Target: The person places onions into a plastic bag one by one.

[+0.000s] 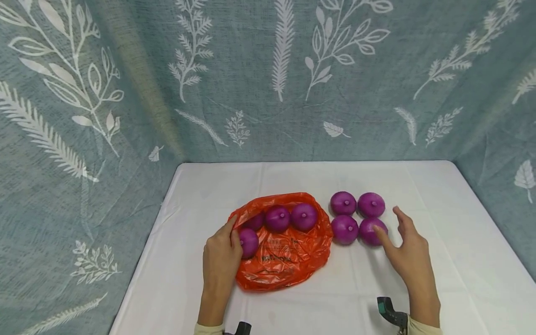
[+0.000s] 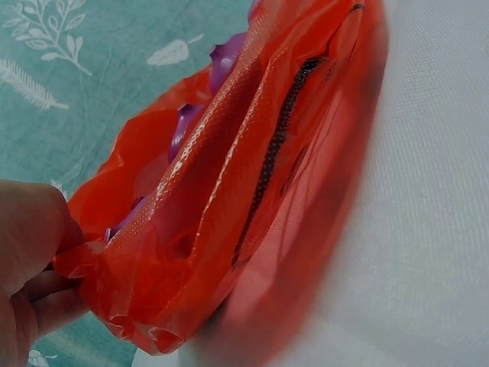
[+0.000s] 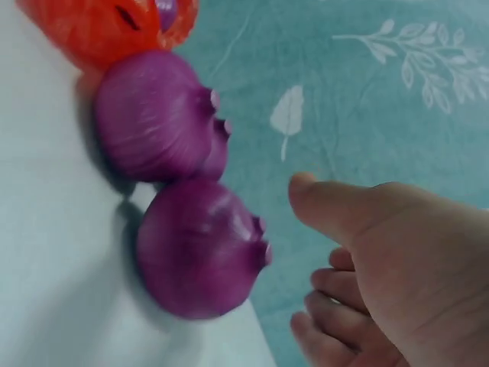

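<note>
An orange-red plastic bag (image 1: 284,260) lies on the white table (image 1: 452,260) with its mouth open toward the back. Several purple onions sit in that mouth, one (image 1: 304,216) at the right end of their row. My left hand (image 1: 231,234) pinches the bag's left rim (image 2: 84,256) beside another onion (image 1: 249,242). Right of the bag, more purple onions stand in a square on the cloth. My right hand (image 1: 387,222) is open, and its thumb touches the front right onion (image 1: 368,230). That onion (image 3: 195,248) appears large in the right wrist view, next to the thumb (image 3: 328,202).
A teal curtain with white leaf prints (image 1: 268,83) walls the table in at the back and on both sides. The table's left edge (image 1: 138,265) drops off beside the bag. Bare white cloth lies behind the onions and to the right of my right hand.
</note>
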Demonstrator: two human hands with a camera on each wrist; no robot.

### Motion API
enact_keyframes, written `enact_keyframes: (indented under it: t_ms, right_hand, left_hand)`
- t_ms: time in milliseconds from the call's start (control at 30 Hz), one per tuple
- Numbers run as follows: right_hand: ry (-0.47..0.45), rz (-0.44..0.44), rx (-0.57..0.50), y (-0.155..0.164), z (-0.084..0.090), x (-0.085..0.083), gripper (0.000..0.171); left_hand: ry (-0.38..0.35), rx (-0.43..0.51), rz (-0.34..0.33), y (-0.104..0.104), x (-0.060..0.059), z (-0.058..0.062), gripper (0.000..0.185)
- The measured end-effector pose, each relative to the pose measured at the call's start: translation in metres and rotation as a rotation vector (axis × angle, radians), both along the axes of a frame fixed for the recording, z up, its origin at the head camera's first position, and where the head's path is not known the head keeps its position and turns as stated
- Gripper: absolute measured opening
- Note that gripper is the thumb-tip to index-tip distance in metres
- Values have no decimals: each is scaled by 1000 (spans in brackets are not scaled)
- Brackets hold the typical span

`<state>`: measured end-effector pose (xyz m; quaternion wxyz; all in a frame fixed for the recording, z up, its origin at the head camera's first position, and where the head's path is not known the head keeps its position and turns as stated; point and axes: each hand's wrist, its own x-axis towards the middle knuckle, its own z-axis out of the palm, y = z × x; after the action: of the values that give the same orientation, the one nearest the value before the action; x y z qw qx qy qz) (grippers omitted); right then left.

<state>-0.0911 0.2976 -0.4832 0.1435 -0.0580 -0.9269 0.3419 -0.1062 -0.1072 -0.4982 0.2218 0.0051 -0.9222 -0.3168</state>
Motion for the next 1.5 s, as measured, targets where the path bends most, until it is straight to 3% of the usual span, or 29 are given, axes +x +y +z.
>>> enact_keyframes:
  t_ms: [233, 500, 833, 1500]
  right_hand:
    - [-161, 42, 10, 8, -10, 4, 92]
    - [-239, 89, -8, 8, -22, 3, 101]
    - [-185, 117, -32, 6, -30, 2, 92]
    - [-99, 8, -23, 2, -32, 4, 87]
  left_hand:
    - [-5, 17, -4, -2, 2, -1, 34]
    - [-21, 16, -5, -3, 3, -2, 35]
    - [-25, 21, 1, -5, 6, -3, 35]
    - [-21, 8, -12, -6, 4, -2, 36]
